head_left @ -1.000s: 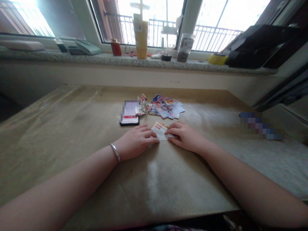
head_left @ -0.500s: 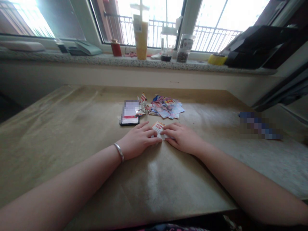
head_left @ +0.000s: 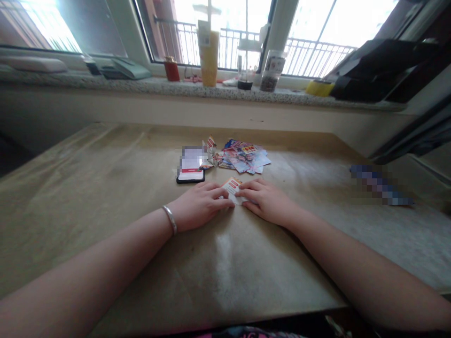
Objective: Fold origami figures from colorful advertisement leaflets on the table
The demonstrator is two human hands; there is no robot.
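Note:
A small folded piece of paper (head_left: 232,187), white with red and orange print, lies on the table between my two hands. My left hand (head_left: 202,203), with a silver bangle on its wrist, has its curled fingers and thumb at the paper's left and near edge. From the other side my right hand (head_left: 269,199) holds the paper, its fingertips pressing on the right part and covering it. Just beyond them are a phone (head_left: 191,164) with its screen blurred out, a crumpled or folded printed paper piece (head_left: 211,152) and a loose pile of colourful printed papers (head_left: 246,156).
A pixelated blue strip (head_left: 380,185) lies on the table (head_left: 218,272) at the right. Along the stone window sill (head_left: 169,88) stand a red container (head_left: 171,69), a tall yellow cup (head_left: 210,58), clear cups, yellow tape (head_left: 320,88) and a black bag (head_left: 373,70).
My left hand has slid slightly left, and its thumb has drawn back a little from the paper, baring more of the print. My right hand stays nearly still. The view has shifted slightly.

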